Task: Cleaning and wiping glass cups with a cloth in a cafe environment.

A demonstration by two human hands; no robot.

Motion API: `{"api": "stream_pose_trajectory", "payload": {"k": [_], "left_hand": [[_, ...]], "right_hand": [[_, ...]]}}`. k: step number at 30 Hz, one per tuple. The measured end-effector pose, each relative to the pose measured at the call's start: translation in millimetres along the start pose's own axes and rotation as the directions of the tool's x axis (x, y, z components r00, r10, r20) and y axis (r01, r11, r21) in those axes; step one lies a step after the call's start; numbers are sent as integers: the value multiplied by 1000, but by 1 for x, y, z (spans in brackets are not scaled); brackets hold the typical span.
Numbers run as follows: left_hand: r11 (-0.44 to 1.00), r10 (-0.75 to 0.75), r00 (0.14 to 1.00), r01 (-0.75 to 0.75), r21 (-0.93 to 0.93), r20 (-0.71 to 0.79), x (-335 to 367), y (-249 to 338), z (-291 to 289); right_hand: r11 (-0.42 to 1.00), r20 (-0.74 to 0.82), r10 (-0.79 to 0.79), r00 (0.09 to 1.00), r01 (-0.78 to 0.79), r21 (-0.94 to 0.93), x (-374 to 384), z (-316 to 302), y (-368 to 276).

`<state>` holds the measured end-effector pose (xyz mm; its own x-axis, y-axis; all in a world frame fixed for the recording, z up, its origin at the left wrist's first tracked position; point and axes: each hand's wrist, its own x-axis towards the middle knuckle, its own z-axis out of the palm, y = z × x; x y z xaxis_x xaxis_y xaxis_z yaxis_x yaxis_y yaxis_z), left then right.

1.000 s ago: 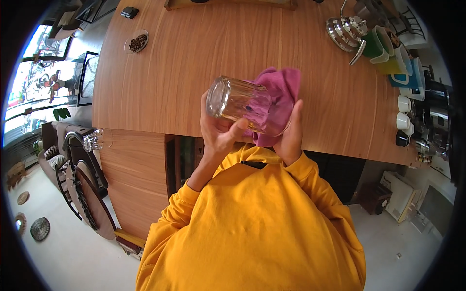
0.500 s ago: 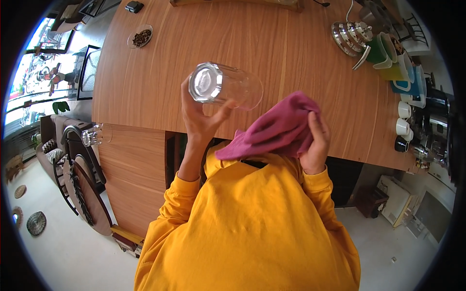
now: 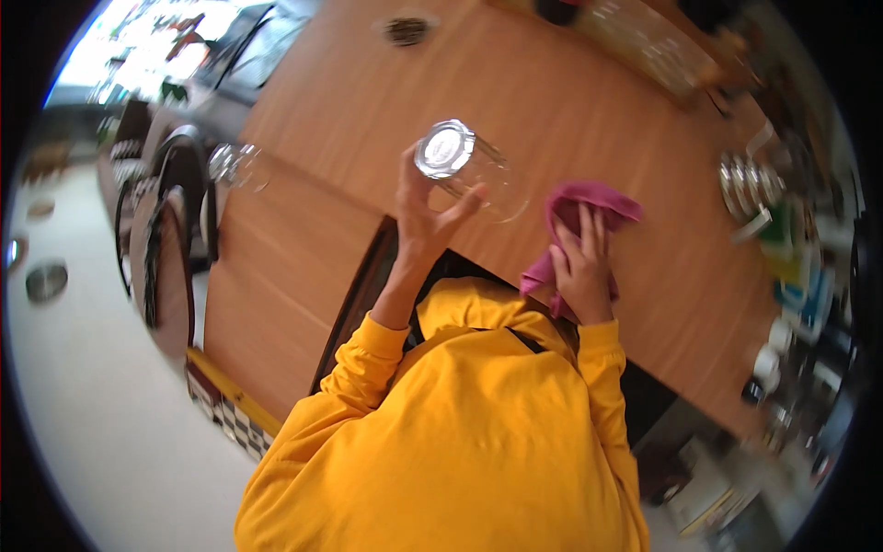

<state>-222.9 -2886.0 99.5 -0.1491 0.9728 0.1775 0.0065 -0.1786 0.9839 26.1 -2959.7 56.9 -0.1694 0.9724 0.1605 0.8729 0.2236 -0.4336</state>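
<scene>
A clear faceted drinking glass (image 3: 445,151) is tilted over the table, its thick base facing up toward me. My left hand (image 3: 427,223) grips it around the side, with the thumb on the near side. To the right, a magenta cloth (image 3: 609,201) is bunched near the table's front edge. My right hand (image 3: 585,270) has hold of it, fingers laid over its folds. Part of the cloth hangs down beside the wrist, and the thumb's grip is partly hidden. Glass and cloth are apart.
A second clear glass (image 3: 235,166) stands on the lower wooden surface at left. At the far side lies a small dish of dark beans (image 3: 407,32). A silver kettle (image 3: 750,187), coloured containers (image 3: 798,276) and white cups (image 3: 771,354) line the right side, blurred.
The view has turned, so the table appears rotated. My right hand has shifted from the cloth's right edge onto its folds, and the cloth looks more gathered. The left hand still holds the glass.
</scene>
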Motion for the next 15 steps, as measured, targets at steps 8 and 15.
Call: {"api": "stream_pose_trajectory", "payload": {"k": [8,15], "left_hand": [[909,150,922,14,416,-358,-16,-3,-108],[903,194,764,106,416,-615,-17,-19,-202]], "right_hand": [[1000,2,-12,1000,12,22,-1,7,-1],[999,41,9,999,-10,38,10,-1,-10]]}}
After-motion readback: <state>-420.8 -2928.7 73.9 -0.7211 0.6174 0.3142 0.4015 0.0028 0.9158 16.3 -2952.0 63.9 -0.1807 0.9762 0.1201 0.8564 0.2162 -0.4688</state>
